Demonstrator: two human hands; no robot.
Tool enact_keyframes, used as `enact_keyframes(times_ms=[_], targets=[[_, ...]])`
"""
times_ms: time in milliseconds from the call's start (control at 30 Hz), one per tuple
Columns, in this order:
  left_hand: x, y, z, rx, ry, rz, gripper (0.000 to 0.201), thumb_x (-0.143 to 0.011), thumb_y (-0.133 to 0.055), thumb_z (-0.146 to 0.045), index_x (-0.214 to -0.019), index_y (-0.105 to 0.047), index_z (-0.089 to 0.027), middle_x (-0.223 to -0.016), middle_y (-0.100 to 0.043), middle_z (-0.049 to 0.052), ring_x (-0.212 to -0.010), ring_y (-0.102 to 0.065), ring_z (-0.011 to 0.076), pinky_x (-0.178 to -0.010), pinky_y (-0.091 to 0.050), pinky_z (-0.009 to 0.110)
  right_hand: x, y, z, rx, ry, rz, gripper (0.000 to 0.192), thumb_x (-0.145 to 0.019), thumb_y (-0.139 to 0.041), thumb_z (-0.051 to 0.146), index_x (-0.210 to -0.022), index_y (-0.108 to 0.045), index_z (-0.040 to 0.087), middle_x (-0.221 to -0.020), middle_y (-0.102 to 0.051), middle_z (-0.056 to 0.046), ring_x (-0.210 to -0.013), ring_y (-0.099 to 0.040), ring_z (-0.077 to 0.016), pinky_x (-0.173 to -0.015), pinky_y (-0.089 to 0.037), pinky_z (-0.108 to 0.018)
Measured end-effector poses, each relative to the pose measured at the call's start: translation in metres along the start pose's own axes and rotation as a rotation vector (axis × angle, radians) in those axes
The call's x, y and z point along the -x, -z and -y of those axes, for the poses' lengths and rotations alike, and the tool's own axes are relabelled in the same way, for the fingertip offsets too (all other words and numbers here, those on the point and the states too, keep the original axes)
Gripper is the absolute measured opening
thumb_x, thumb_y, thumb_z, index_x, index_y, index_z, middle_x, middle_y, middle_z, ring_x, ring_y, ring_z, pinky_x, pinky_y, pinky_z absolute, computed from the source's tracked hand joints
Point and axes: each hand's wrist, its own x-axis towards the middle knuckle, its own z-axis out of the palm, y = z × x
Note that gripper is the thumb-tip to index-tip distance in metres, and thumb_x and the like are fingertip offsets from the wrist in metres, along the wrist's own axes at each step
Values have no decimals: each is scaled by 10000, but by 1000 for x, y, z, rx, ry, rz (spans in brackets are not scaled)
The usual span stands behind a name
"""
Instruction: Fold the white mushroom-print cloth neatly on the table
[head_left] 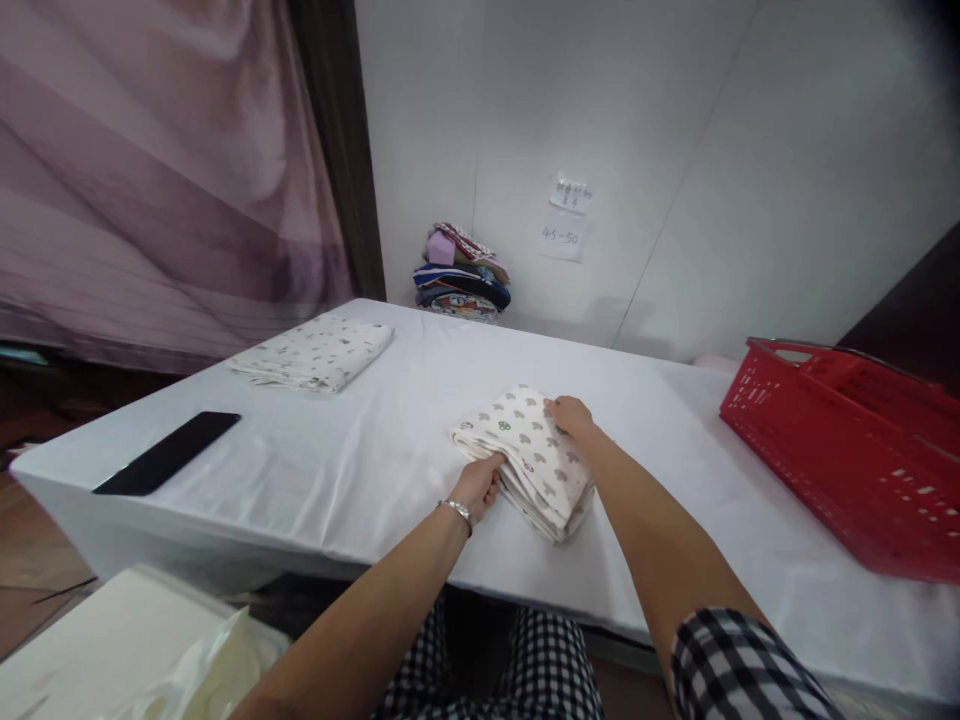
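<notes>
A left hand (480,485) pinches the near edge of a folded printed cloth (536,440) on a white-draped table (412,435); the right hand (571,416) touches its far corner, grip unclear. Likely soft and light, it seems best held through its layers.

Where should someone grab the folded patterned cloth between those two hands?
Probably by opposite edges, from left and right, gripping every layer: the folded cloth is a flat stack of layers, so pinching only the top might unfold it. The left hand and right hand touch such edges.
</notes>
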Motion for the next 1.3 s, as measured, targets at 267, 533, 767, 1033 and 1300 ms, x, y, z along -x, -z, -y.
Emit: enact_keyframes(times_ms=[267,533,767,1033,1300], targets=[[-2,2,0,51,-17,28,252,-649,-643,-225,-629,-394,-190,-457,-325,-104,-362,-248,19,-365,-129,154,-10,-14,10,16,33,-83,394,-937,-348,410,-1080,-604,146,-1116,-614,-151,-1040,-561,-229,-822,-398,-293],[8,9,1,-7,-83,35,221,-590,-701,-262,-723,-559,-157,-631,-575,-25,-521,-469,63,-458,-301,181,-9,-16,4,23,3,-51,497,-959,-232,431,-1050,-614,126,-1058,-637,-167,-994,-574,-251,-795,-394,-321],[12,10,1,-26,-19,62,225,-656,-686,-289,-766,-543,-155,-625,-580,-13,-457,-486,73,-419,-291,189,-29,-7,20,-10,57,65,520,-896,-339,570,-984,-656,168,-1081,-649,-123,-958,-593,-237,-742,-401,-281],[4,12,-4,-20,-144,2,189,-673,-656,-249,-650,-491,-159,-437,-360,-82,-361,-253,27,-378,-123,180,-35,-20,25,96,46,-65,469,-944,-299,472,-1052,-613,141,-1067,-645,-147,-996,-578,-229,-789,-396,-285],[2,19,-2,-66,-79,20,218,-662,-675,-295,-692,-516,-150,-492,-456,-53,-378,-362,41,-382,-210,176,-33,-12,17,39,10,83,534,-934,-254,521,-1029,-634,158,-1101,-641,-147,-1021,-579,-252,-810,-417,-315]])
